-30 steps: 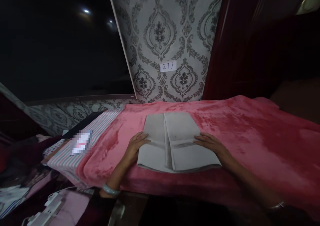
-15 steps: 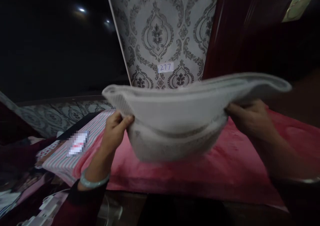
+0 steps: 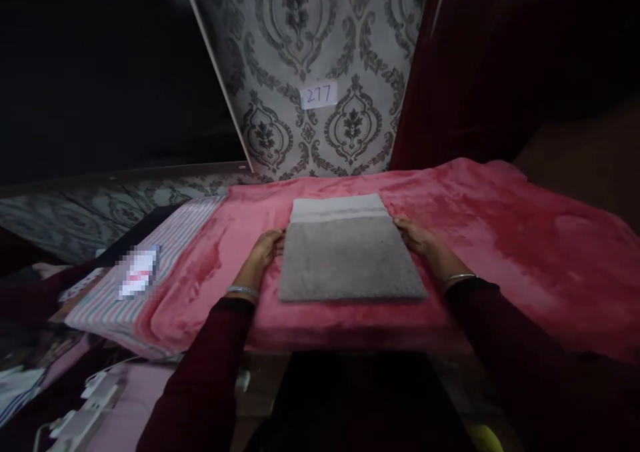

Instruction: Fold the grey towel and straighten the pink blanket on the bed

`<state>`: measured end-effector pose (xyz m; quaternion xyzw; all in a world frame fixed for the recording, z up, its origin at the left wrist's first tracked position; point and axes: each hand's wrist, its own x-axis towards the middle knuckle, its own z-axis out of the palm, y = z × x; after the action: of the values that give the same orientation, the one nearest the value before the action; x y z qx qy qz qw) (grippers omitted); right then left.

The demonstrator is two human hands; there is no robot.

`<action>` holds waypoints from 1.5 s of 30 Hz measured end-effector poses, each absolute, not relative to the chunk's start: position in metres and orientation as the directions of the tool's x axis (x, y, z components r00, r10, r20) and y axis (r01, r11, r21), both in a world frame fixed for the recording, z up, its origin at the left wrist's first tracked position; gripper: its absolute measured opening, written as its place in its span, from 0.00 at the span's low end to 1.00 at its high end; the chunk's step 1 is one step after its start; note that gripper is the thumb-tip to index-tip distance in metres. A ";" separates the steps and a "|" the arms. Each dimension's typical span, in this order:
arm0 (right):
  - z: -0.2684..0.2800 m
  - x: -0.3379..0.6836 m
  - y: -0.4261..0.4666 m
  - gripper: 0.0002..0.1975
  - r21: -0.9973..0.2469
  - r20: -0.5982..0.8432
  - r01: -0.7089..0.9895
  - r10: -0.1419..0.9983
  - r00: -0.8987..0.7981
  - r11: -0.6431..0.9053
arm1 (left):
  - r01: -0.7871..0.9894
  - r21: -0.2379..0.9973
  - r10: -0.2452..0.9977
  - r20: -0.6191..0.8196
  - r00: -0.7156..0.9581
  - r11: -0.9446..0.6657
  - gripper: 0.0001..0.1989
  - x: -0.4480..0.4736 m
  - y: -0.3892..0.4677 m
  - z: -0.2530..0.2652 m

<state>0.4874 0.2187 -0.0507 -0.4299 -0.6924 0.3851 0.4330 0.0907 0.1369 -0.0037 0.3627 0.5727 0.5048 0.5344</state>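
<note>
A folded grey towel point(image 3: 350, 259) with a paler band along its far end lies flat on a pink plush blanket point(image 3: 465, 239). My left hand point(image 3: 269, 244) is at the towel's left edge, fingers closed against it. On the opposite side, my right hand point(image 3: 417, 235) has its fingers on the right edge, near the far corner. Some fingertips are hidden at or under the towel's edges.
To the left, a striped cloth point(image 3: 185, 232) carries a blurred white packet point(image 3: 139, 275). A white power strip point(image 3: 87, 409) sits low at the left. Behind stands a patterned wall point(image 3: 360, 125) with a paper label point(image 3: 319, 95) reading 277, beside a large dark screen point(image 3: 110, 79).
The towel was held up in the air, sagging between my hands. Now it has come down flat on the blanket, and both hands have moved closer together at its sides.
</note>
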 end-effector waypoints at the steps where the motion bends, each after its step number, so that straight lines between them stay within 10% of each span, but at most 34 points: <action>1: -0.056 0.490 0.221 0.20 -0.929 0.225 0.236 0.943 -0.244 0.283 | -0.129 0.966 0.956 -0.242 -0.166 0.222 0.10 0.089 0.137 -0.009; 8: -0.064 0.494 0.240 0.18 -0.997 0.043 0.058 0.983 -0.181 0.055 | -0.082 0.982 0.962 -0.186 -0.199 0.173 0.18 0.095 0.167 -0.009; 15: -0.064 0.480 0.238 0.33 -0.940 0.252 0.219 0.965 -0.069 0.261 | 0.463 0.866 0.881 0.360 -0.308 -0.192 0.19 0.117 0.179 -0.028; 24: -0.064 0.477 0.225 0.28 -0.932 0.237 0.281 0.971 0.000 0.228 | 0.551 0.826 0.898 0.324 -0.297 -0.116 0.17 0.111 0.183 -0.034; 35: -0.047 0.494 0.138 0.17 -0.987 -0.110 -0.106 0.987 -0.115 -0.122 | 0.576 0.811 0.902 0.320 -0.288 -0.104 0.19 0.117 0.183 -0.034; 45: -0.042 0.495 0.089 0.29 -0.990 -0.077 -0.105 0.980 -0.182 -0.097 | 0.528 0.848 0.904 0.190 -0.383 0.046 0.25 0.122 0.170 -0.022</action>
<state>0.4953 0.0885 -0.0420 -0.4458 -0.4908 0.5916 0.4587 0.1220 0.1705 -0.0220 0.5162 0.6937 0.4588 0.2047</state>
